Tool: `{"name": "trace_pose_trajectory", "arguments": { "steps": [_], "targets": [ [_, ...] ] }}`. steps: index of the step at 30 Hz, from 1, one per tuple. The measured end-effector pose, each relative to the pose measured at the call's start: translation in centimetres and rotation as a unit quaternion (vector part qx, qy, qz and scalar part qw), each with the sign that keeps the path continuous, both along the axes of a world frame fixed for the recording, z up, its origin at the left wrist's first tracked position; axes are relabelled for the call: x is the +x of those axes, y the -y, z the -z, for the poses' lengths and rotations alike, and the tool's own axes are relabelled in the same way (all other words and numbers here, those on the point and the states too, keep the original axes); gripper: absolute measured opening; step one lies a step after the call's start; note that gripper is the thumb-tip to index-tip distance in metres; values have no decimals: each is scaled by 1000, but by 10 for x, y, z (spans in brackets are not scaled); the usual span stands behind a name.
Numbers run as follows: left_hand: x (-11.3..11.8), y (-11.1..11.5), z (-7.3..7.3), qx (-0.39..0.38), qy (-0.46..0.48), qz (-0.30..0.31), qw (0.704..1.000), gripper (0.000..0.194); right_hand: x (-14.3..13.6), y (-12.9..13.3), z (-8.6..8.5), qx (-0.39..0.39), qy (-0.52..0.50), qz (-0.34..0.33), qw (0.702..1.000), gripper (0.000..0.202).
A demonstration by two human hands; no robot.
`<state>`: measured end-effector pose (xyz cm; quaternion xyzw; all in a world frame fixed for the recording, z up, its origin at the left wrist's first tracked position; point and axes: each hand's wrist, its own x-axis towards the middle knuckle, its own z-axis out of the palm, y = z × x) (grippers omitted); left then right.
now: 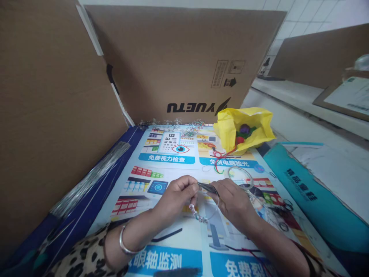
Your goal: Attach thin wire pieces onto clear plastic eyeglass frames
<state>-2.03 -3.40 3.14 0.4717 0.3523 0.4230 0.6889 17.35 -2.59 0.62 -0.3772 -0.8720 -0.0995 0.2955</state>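
A thin wire loop with small pink, clear and bluish beads (197, 217) hangs between my hands over the printed sheet (184, 177). My left hand (182, 193) pinches one side of the loop near its top, thumb against fingers. Closed around dark metal pliers (208, 187) is my right hand (232, 198); their narrow tips reach to my left fingertips, at the top of the loop. The pliers' handles are hidden in my palm. The beads sit together along the bottom of the loop.
Cardboard panels (173, 57) stand behind and left. A yellow bag (226, 129) holds yarn balls. Wire loops (188, 131) lie at the back, a wire bundle (92, 177) and scissors (43, 246) at the left, a tape roll (250, 181) and a teal box (302, 184) at the right.
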Motion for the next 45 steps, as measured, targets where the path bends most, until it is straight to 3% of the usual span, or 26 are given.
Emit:
{"name": "trace_pose_trajectory", "arguments": {
  "steps": [6,20,30,38,45],
  "targets": [
    [3,2,-2,5,11,5,1000,13,0,-2,0,1,-41,10,999,14],
    [4,0,4,-30,26,-5,999,12,0,-1,1,-13,-27,19,999,13],
    [1,-4,8,-36,49,-7,998,11,-1,-4,7,-108,-72,1,992,16],
    [-4,-10,11,-38,37,32,998,13,-2,-2,2,-197,-110,-56,973,12],
    [-10,-18,16,12,4,65,998,20,-2,-3,-1,-255,-131,-77,955,13]
  ]
}}
